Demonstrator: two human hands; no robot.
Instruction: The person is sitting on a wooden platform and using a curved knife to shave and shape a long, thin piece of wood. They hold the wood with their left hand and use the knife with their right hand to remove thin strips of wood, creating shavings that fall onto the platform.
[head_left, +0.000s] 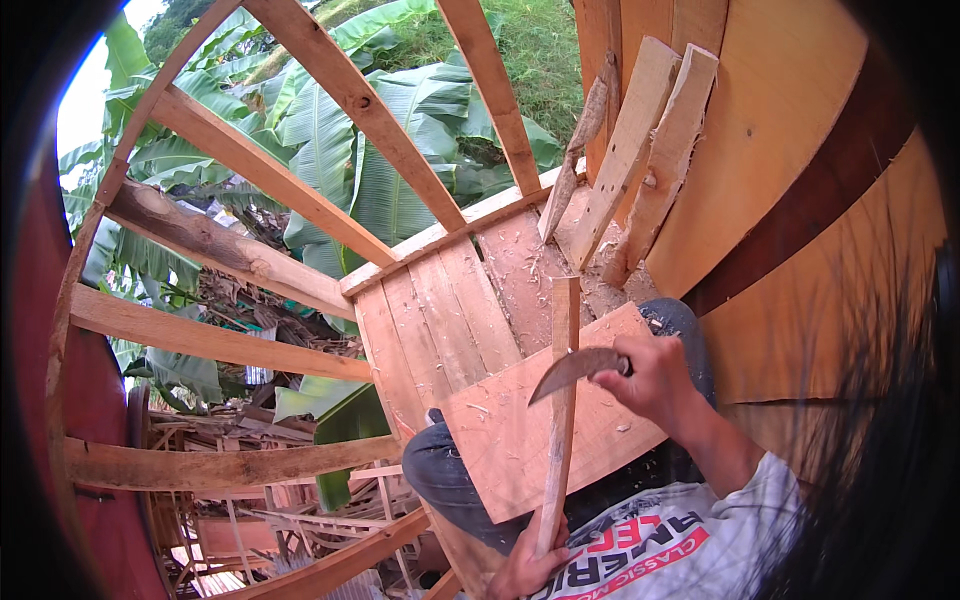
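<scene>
My right hand point(655, 385) is closed round the dark handle of a knife point(578, 370) with a broad, curved blade. The blade lies across a long, narrow wooden stick point(557, 450), its tip pointing left. Low in the picture, my left hand point(530, 565) wraps round the near end of that stick. The stick slants upward away from me, over a flat wooden board point(500, 420) resting on my lap. Small shavings are scattered on the board.
Rough wooden pieces point(625, 150) lean against the plank wall point(770, 130) at the right. Ahead, shavings lie on the plank floor point(440, 320). A slatted wooden railing point(230, 345) runs round the left and far sides, with banana leaves point(390, 130) beyond.
</scene>
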